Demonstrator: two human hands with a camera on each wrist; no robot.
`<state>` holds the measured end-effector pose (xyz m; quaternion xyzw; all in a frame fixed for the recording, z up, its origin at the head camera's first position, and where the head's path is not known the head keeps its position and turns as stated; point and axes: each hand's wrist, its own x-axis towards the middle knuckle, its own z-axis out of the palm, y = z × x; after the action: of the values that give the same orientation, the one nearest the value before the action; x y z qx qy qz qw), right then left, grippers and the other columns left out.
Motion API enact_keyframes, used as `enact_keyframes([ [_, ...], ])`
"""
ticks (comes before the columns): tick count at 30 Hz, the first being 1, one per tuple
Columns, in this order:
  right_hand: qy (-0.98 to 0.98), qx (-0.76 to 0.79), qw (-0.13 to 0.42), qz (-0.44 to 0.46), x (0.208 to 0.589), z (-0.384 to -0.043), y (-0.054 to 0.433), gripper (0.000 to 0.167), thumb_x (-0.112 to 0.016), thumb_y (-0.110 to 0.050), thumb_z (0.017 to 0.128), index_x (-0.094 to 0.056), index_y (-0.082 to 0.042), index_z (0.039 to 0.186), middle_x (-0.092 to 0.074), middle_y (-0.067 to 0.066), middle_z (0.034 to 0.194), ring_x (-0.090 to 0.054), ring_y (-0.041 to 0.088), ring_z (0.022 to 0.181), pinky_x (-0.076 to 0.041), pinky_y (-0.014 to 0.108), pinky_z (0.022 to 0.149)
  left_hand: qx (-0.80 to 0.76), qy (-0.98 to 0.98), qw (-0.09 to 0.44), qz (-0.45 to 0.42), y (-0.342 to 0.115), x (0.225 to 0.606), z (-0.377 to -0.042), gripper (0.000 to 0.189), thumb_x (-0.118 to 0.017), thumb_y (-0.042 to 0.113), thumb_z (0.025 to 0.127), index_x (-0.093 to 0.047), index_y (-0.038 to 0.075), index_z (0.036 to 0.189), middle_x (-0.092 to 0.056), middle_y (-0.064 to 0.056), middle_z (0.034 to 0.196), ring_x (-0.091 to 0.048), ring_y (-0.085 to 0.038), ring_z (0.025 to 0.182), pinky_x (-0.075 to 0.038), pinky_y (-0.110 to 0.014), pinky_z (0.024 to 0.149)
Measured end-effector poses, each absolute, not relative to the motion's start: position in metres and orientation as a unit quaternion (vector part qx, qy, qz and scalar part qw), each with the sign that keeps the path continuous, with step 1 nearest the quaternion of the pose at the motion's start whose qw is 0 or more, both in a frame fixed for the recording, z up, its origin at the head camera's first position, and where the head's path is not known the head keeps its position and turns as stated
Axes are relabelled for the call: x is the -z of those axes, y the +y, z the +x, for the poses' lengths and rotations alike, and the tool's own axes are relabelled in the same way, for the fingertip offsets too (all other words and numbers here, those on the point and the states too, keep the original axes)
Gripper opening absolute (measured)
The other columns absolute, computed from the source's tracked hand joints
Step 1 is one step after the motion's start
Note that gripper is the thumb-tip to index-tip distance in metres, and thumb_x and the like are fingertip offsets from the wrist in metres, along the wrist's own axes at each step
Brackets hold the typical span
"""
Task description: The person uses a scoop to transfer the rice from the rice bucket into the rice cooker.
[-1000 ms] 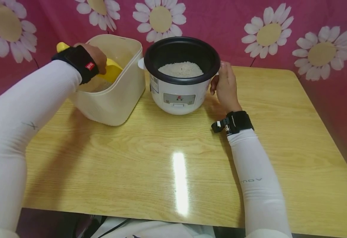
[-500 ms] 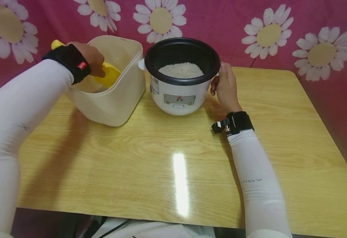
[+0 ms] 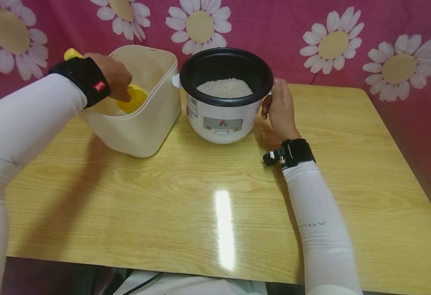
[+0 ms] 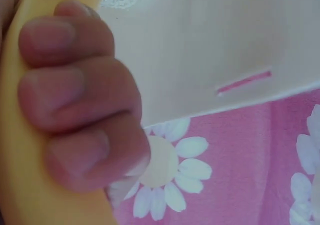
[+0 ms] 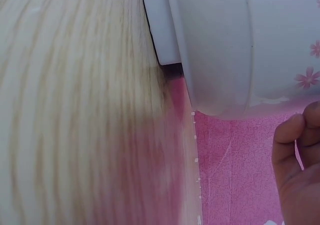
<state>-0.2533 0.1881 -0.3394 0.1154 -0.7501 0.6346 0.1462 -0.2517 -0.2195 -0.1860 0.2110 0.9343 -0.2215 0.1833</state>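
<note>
Left hand [image 3: 113,78] fingers [image 4: 52,97] curled round yellow scoop [image 3: 133,100], dipped inside cream bin [image 3: 141,133]; right hand [image 3: 282,107] at side of rice cooker [image 3: 222,112], grip unclear; rice [image 3: 225,88] in black pot [image 3: 226,100]; bin, cooker side by side on table [image 3: 156,213].

White sleeves [image 3: 322,209] are meeting black wrist straps [image 3: 302,151] — the left strap [image 3: 83,78] is showing a red, white-lettered label [image 3: 99,86].

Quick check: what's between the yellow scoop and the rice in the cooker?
In the head view, the side wall of the cream bin and the black rim of the rice cooker stand between the yellow scoop and the rice.
</note>
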Motion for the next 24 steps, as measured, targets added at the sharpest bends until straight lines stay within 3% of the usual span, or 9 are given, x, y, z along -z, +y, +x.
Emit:
enact_keyframes([
  [7, -0.748, -0.635, 0.147, 0.121, 0.334, -0.248, 0.184, 0.023, -0.031, -0.036, 0.113, -0.051, -0.028, 0.120, -0.047, -0.001, 0.069, -0.046, 0.012, 0.056, -0.044, 0.021, 0.050, 0.224, 0.930, 0.199, 0.211, -0.217, 0.186, -0.247, 0.032, -0.066, 0.033, 0.091, -0.070, 0.002, 0.099, -0.059, -0.006, 0.072, -0.054, -0.023, 0.066, -0.043, -0.033, 0.059],
  [15, -0.756, -0.630, 0.139, 0.110, 0.320, -0.232, 0.179, 0.023, -0.031, -0.036, 0.113, -0.051, -0.027, 0.120, -0.047, 0.001, 0.072, -0.046, 0.013, 0.058, -0.045, 0.020, 0.052, 0.204, 0.931, 0.219, 0.210, -0.220, 0.187, -0.241, 0.042, -0.066, 0.035, 0.093, -0.070, -0.002, 0.114, -0.064, -0.007, 0.076, -0.056, -0.022, 0.064, -0.047, -0.027, 0.056],
  [24, -0.755, -0.631, 0.141, 0.112, 0.326, -0.238, 0.181, 0.023, -0.030, -0.038, 0.113, -0.051, -0.029, 0.120, -0.048, 0.002, 0.074, -0.047, 0.013, 0.059, -0.045, 0.020, 0.052, 0.191, 0.926, 0.245, 0.215, -0.223, 0.189, -0.239, 0.039, -0.062, 0.035, 0.095, -0.071, -0.002, 0.105, -0.060, -0.005, 0.074, -0.055, -0.023, 0.067, -0.043, -0.031, 0.059],
])
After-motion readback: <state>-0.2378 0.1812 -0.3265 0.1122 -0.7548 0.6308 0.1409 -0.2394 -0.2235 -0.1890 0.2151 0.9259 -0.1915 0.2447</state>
